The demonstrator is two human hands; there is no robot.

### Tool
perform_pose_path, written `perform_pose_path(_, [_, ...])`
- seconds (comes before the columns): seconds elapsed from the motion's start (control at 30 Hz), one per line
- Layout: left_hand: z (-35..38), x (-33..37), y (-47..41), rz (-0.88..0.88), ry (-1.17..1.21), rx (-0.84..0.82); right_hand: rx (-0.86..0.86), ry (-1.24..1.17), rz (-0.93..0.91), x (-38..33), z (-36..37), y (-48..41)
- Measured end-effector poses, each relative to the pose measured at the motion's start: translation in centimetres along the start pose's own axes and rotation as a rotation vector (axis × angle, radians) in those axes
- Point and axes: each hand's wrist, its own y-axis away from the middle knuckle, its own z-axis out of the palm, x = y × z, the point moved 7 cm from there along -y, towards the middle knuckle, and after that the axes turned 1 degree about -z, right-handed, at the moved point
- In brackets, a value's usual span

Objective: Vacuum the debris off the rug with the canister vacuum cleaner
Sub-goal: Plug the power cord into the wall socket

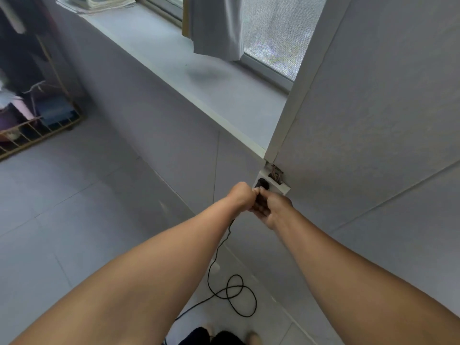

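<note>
Cord, black and thin, loops on the tiled floor near us and rises to a black plug at the white wall socket below the window sill. We note the left hand and right hand both curled around the plug.

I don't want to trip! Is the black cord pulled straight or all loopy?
Loopy. The black cord drops from under the left hand and lies in slack loops on the floor.
</note>
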Motion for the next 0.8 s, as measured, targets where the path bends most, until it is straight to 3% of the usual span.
perform_pose_path(0.27, [-1.7,-4.5,4.7,-0.009,0.083,0.171,-0.059,0.242,0.092,2.3,-2.8,2.4])
perform_pose_path(0.4, [-1.9,-9.0,7.8,-0.082,0.186,0.292,-0.211,0.409,0.148,4.4,-2.9,4.1])
perform_pose_path(0.63, [0.7,-15.8,14.5,-0.225,0.328,0.262,-0.389,0.612,0.207,8.8,-4.2,5.8])
perform_pose_path(0.8, [2.8,-23.2,22.4,-0.348,0.444,0.360,-0.483,0.942,0.208,16.0,-3.0,8.2])
